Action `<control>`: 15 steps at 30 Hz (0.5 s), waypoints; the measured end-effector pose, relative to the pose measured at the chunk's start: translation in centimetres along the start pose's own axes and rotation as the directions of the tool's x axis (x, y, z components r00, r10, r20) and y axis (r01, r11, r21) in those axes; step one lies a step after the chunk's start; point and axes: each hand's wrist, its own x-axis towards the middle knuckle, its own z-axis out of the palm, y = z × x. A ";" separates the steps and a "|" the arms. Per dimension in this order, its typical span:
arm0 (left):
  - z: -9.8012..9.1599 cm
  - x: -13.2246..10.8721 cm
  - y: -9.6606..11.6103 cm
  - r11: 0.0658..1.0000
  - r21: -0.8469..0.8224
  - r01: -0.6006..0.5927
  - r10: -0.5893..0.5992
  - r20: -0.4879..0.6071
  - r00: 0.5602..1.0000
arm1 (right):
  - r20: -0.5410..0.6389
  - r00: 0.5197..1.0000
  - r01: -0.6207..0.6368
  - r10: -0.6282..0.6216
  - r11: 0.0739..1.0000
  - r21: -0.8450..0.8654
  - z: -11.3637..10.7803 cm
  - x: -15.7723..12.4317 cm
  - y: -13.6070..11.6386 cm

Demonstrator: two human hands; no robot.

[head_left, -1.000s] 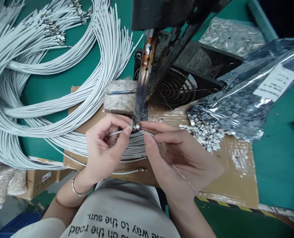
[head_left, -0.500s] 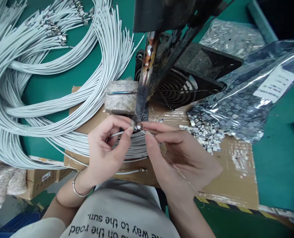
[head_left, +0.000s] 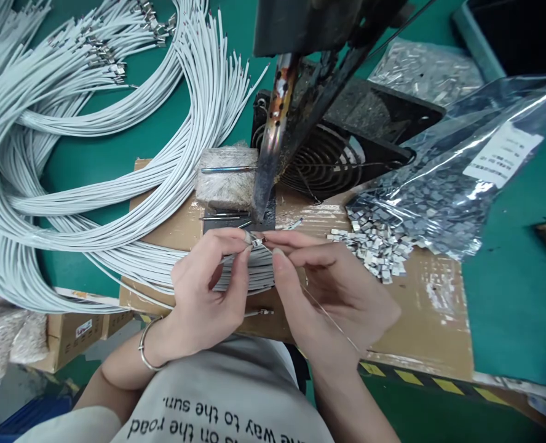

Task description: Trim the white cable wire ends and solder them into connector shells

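My left hand (head_left: pixel 211 286) pinches a white wire with a small metal connector (head_left: pixel 257 242) at its end. My right hand (head_left: pixel 332 289) pinches a thin solder wire (head_left: pixel 332 320), whose upper end is beside the connector; the rest trails down over the palm. Just above the fingertips hangs the dark tip of a soldering iron (head_left: pixel 266 178), apart from the connector. Under and behind my hands lies a bundle of white wires (head_left: pixel 148 264) on a cardboard sheet (head_left: pixel 439 326).
Behind the iron is a black fan (head_left: pixel 328 160). A worn pale block (head_left: pixel 225 184) carries a metal rod. Loose metal connectors (head_left: pixel 379 246) spill beside a plastic bag (head_left: pixel 462 178) at the right. More white wire bundles (head_left: pixel 79 221) cover the left.
Both hands have moved slightly down, away from the iron tip, with the wire and connector. A gap now shows between the tip and the connector.
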 end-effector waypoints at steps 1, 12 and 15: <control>0.0 -0.1 0.0 1.000 -0.009 0.002 -0.002 0.003 1.000 | -0.003 1.000 -0.001 0.001 1.000 0.005 0.0 -0.1 0.0; -0.7 -0.7 0.2 0.945 -0.227 0.235 -0.222 0.086 0.971 | 0.013 0.997 -0.078 0.082 0.976 -0.205 -0.7 0.1 -0.1; -0.9 -0.9 0.3 0.934 -0.263 0.243 -0.223 0.102 0.969 | 0.089 0.994 -0.049 0.065 0.984 -0.172 -0.7 0.0 0.0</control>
